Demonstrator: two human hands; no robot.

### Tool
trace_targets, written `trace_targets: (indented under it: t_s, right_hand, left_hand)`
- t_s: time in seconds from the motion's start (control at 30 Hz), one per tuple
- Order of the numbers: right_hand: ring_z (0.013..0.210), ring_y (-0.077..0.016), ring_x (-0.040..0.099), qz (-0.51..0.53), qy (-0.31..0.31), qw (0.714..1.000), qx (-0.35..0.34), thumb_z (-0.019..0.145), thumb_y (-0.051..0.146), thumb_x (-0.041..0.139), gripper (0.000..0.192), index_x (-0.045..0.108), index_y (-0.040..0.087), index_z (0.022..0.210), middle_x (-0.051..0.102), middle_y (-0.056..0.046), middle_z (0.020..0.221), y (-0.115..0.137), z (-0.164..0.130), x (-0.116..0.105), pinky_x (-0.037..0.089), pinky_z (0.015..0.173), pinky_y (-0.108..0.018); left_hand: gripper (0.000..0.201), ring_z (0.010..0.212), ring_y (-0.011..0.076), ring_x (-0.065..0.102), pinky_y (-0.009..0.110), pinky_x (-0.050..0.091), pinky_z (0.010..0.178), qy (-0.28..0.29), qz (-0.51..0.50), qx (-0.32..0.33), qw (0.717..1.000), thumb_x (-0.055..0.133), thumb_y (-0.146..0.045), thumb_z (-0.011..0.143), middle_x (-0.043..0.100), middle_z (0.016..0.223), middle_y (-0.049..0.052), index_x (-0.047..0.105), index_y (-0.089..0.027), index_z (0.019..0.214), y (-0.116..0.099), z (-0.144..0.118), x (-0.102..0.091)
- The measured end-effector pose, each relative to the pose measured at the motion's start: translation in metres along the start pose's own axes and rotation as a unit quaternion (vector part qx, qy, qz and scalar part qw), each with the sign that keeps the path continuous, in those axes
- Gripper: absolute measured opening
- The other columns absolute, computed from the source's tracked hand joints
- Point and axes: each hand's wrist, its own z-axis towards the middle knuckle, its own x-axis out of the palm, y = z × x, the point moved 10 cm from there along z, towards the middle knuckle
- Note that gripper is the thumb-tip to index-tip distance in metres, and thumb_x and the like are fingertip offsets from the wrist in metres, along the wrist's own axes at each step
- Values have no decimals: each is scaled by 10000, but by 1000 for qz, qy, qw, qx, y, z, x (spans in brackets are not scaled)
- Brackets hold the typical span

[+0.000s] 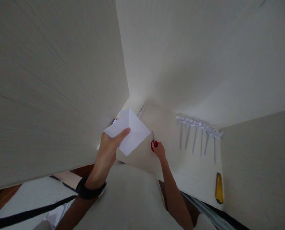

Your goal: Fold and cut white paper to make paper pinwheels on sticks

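A square of creased white paper (138,132) is pinched in my left hand (111,140), the thumb lying on its face and the fingers hidden behind. Its right corner points toward the scissors. My right hand (160,150) has its fingers on the red handles of the scissors (154,143), which lie on or just above the tabletop. The blades point away from me, close to the paper's corner. Behind the paper, a thin pen-like stick (141,109) rests on the table, partly covered.
Several white paper pieces with thin stems (197,124) lie in a row at the right. A yellow utility knife (219,188) is near the front right edge. Pale walls (180,48) rise at the back and both sides of the tabletop (180,169).
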Motion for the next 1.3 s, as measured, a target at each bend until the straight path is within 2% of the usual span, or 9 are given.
trace_targets:
  t_s: [0.13, 0.2, 0.27, 0.33, 0.4, 0.6, 0.8, 1.1, 1.3]
  right_hand:
    - [1031, -221, 626, 118, 22, 993, 16, 921, 329, 585, 344, 561, 167, 1223, 600, -92, 1224, 4, -15, -12, 546, 858, -434]
    - [946, -192, 643, 186, 35, 982, 10, 925, 335, 579, 314, 576, 158, 1183, 627, -77, 1147, 13, -27, -17, 560, 799, -392]
    - [716, -129, 627, 254, 52, 966, -11, 929, 392, 559, 280, 612, 135, 1026, 653, -33, 906, 29, -43, -20, 543, 641, -294]
    - [478, -87, 498, 320, 77, 943, -46, 904, 554, 505, 443, 581, 143, 758, 553, 19, 601, 52, -62, -22, 421, 457, -222]
    - [402, -72, 410, 377, 104, 916, -83, 829, 689, 493, 554, 494, 177, 619, 466, 41, 489, 75, -83, -24, 318, 389, -205]
    - [410, -81, 380, 479, 162, 850, -147, 748, 785, 488, 584, 502, 203, 698, 441, 47, 536, 125, -138, -30, 272, 371, -212]
    - [561, -146, 445, 502, 240, 791, -255, 777, 805, 387, 595, 510, 223, 768, 503, -22, 702, 157, -192, -44, 402, 495, -289]
    - [675, -167, 448, 401, 285, 808, -324, 845, 752, 336, 557, 508, 224, 891, 456, -25, 781, 172, -247, -39, 447, 647, -333]
    - [698, -150, 471, 332, 252, 845, -335, 840, 737, 402, 534, 473, 211, 893, 485, -25, 816, 176, -247, -35, 451, 668, -317]
  left_hand:
    - [374, 787, 200, 708, 242, 553, 665, -2, 7, 8, 1000, 814, -269, 652, 763, 977, 75, 736, -152, 998, -12, -7, 1]
    - [344, 769, 213, 709, 256, 553, 660, 4, 11, 6, 1000, 814, -276, 647, 767, 939, 83, 747, -142, 957, -15, -8, 5]
    - [325, 784, 222, 710, 264, 555, 673, 19, 16, 14, 1000, 811, -278, 649, 768, 941, 87, 752, -141, 939, -20, -9, 10]
    - [330, 820, 226, 710, 268, 558, 697, 27, 23, 32, 999, 803, -283, 661, 766, 977, 89, 752, -145, 956, -26, -10, 12]
    - [352, 848, 230, 709, 275, 563, 719, 18, 35, 55, 998, 799, -288, 668, 764, 999, 91, 746, -144, 985, -32, -11, 12]
    - [347, 854, 236, 710, 283, 577, 727, -14, 50, 133, 990, 811, -281, 658, 773, 935, 75, 748, -153, 974, -48, -12, 8]
    - [305, 774, 243, 714, 287, 582, 655, 20, 33, 130, 991, 829, -303, 627, 772, 867, 70, 757, -143, 876, -48, -7, 15]
    - [382, 830, 235, 718, 275, 582, 681, 64, -43, 194, 978, 815, -290, 649, 765, 911, 56, 738, -153, 998, -56, -8, 25]
    - [283, 827, 210, 722, 270, 596, 699, 67, -57, 230, 969, 806, -322, 671, 771, 936, 58, 745, -161, 896, -58, -8, 30]
